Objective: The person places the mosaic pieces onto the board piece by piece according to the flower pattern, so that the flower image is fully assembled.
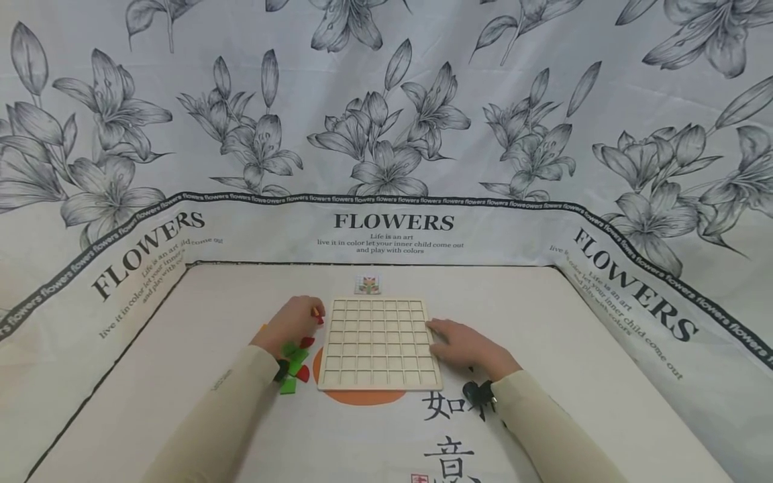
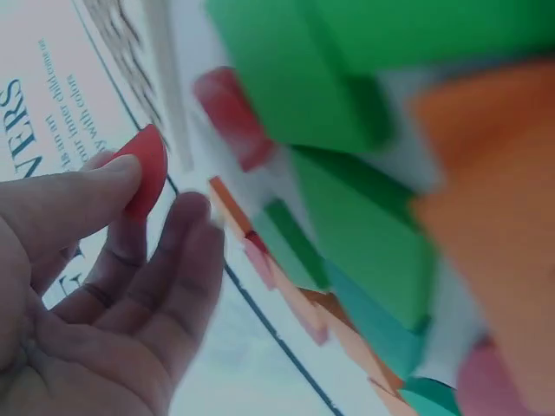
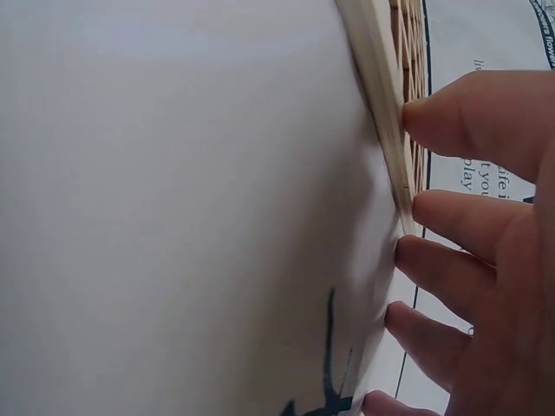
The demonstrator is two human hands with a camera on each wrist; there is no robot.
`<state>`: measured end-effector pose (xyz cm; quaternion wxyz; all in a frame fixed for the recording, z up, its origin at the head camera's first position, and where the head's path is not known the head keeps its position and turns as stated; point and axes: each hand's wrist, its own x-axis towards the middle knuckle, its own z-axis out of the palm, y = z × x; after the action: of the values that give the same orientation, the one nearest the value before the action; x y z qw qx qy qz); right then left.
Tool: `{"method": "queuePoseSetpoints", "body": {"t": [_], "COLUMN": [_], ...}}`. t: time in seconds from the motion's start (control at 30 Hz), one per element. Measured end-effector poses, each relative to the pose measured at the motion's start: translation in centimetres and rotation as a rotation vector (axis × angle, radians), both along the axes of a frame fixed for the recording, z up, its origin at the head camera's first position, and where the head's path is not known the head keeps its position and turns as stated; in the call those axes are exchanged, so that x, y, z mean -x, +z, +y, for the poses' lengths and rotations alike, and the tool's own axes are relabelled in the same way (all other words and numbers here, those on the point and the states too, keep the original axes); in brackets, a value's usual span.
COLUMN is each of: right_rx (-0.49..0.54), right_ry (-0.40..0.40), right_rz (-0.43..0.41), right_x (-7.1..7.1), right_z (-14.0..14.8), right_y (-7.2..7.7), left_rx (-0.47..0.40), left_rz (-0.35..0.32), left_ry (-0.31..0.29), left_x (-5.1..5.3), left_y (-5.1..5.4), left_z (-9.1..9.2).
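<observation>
A square wooden grid board (image 1: 380, 345) lies flat in the middle of the table, its compartments bare. Just left of it, my left hand (image 1: 294, 323) pinches a small red piece with a curved edge (image 2: 153, 169) between thumb and fingers, as the left wrist view shows. Beneath and beside that wrist lie loose green pieces (image 1: 296, 362), red pieces (image 1: 303, 372) and orange pieces (image 2: 477, 173), partly hidden by the arm. My right hand (image 1: 465, 343) rests its fingertips against the board's right edge, fingers extended and holding nothing.
A small pattern card (image 1: 367, 285) with a colourful flower design lies behind the board. An orange circle (image 1: 362, 397) and black characters (image 1: 447, 406) are printed on the tablecloth. Flower-printed fabric walls (image 1: 392, 228) enclose the table at the back and sides.
</observation>
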<state>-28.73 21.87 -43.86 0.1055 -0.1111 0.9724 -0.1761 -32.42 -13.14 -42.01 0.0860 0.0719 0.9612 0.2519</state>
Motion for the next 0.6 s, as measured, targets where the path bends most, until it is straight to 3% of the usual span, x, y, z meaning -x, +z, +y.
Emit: {"method": "queuePoseSetpoints", "body": {"t": [0.17,0.6], "right_rx": [-0.001,-0.003], "right_ry": [-0.001,0.007], "right_rz": [-0.016,-0.011], "right_x": [0.1,0.0], "right_z": [-0.1,0.0], "right_y": [0.2,0.2], "left_rx": [0.005,-0.14], "left_rz": [0.057,0.05], "left_ry": [-0.047,-0.072], "left_x": [0.7,1.8], "left_y": [0.4,0.4], "left_z": [0.8,3.6]}}
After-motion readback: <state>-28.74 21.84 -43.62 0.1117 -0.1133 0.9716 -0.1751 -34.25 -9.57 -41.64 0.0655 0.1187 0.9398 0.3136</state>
